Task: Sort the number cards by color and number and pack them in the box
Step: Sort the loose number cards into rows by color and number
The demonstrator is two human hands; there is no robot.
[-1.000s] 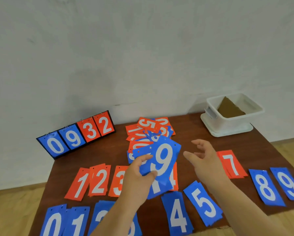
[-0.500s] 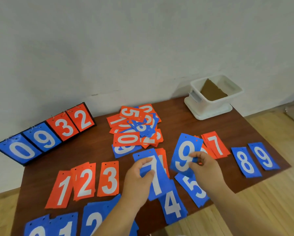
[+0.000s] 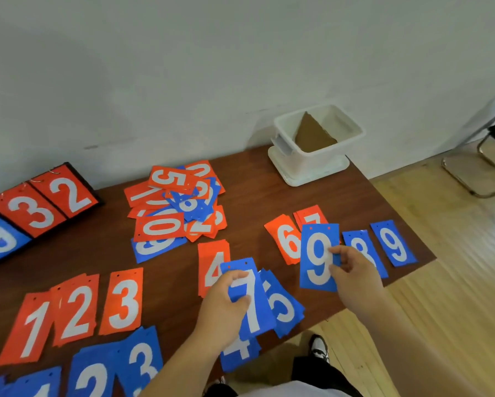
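My right hand (image 3: 352, 270) pinches a blue 9 card (image 3: 316, 253) above the table, in front of the red 6 (image 3: 286, 242) and red 7 (image 3: 310, 217) piles. My left hand (image 3: 226, 305) grips a blue 7 card (image 3: 250, 299) over the blue 5 pile (image 3: 283, 308) and blue 4 (image 3: 237, 353). A mixed heap of red and blue cards (image 3: 180, 204) lies at the table's middle back. The white box (image 3: 318, 144) stands at the back right, with brown cardboard inside.
Sorted red 1, 2, 3 cards (image 3: 80, 310) and red 4 (image 3: 212, 267) lie in a row; blue 1, 2, 3 (image 3: 97, 373) lie nearer me. Blue 8 (image 3: 363, 247) and blue 9 (image 3: 395, 245) lie near the right edge. A flip scoreboard (image 3: 37, 207) stands back left. A chair frame (image 3: 481, 173) is on the floor.
My right hand has carried the blue 9 card rightward, toward the blue 8 and 9 cards. My left hand still holds the blue 7. The view has swung right.
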